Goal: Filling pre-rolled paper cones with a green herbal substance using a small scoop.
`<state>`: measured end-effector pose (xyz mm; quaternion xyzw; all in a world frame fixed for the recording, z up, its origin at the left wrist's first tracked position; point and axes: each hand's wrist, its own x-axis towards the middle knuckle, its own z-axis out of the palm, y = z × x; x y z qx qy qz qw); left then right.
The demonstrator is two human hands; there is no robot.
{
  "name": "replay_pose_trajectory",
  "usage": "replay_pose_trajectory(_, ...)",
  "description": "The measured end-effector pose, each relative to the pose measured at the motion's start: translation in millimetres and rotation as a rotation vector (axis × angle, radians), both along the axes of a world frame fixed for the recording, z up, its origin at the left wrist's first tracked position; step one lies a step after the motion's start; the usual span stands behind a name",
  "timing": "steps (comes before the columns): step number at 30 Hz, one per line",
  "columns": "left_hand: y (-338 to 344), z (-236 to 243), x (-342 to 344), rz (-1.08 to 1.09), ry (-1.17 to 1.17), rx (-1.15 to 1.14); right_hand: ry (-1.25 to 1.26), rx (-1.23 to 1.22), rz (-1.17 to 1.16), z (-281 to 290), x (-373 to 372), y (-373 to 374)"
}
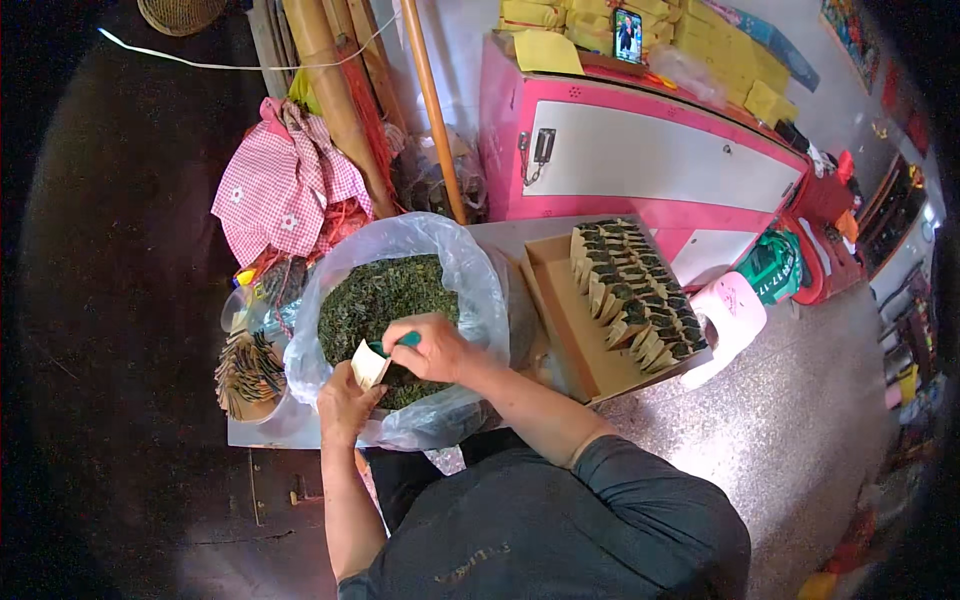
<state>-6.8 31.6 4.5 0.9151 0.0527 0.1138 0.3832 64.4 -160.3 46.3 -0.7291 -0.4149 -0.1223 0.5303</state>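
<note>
1. While held tilted above dark green leaf matter (375, 295), pinched in left hand (347, 402): one small pale paper packet (370, 366).
2. Gripped in right hand (428, 348), at packet's mouth: one green implement (408, 340), partly hidden.
3. Heaped in open clear plastic bag (478, 280), on bench (258, 436): same leaf matter.
4. Set right of bag: cardboard box (590, 365), rows of leaf-filled packets (630, 290) inside.
5. Set left of bag: clear tub (288, 412), further packets (246, 375) inside.
</note>
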Motion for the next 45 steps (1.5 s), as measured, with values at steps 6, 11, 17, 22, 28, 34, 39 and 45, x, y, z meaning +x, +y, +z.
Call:
replay_pose_trajectory(6, 0, 1, -1, 0.024, 0.054, -0.016, 0.16, 0.204, -0.147, -6, 14, -25)
replay_pose_trajectory(11, -3, 7, -4, 0.01, 0.045, -0.036, 0.287, -0.047, -0.377, -57, 30, -26)
replay_pose_trajectory(17, 0, 1, -3, 0.015, 0.03, 0.043, 0.6, 0.07, -0.283, -87, 22, -8)
replay_pose_trajectory(22, 1, -2, 2, 0.016, 0.01, 0.049, 0.948, 0.327, -0.275, -69, 24, -13)
replay_pose_trajectory(28, 2, -3, 7, 0.008, 0.058, 0.072, 0.85, 0.406, -0.25, -44, 36, -38)
replay_pose_trajectory(34, 4, -3, 3, -0.004, 0.083, 0.094, 0.783, 0.46, -0.172, -29, 30, -40)
replay_pose_trajectory(39, 7, -4, 0, -0.008, 0.099, 0.082, 0.704, 0.312, -0.138, -19, 14, -25)
replay_pose_trajectory(45, 4, 1, -1, -0.012, 0.122, 0.091, 0.341, 0.038, -0.046, -9, 0, 3)
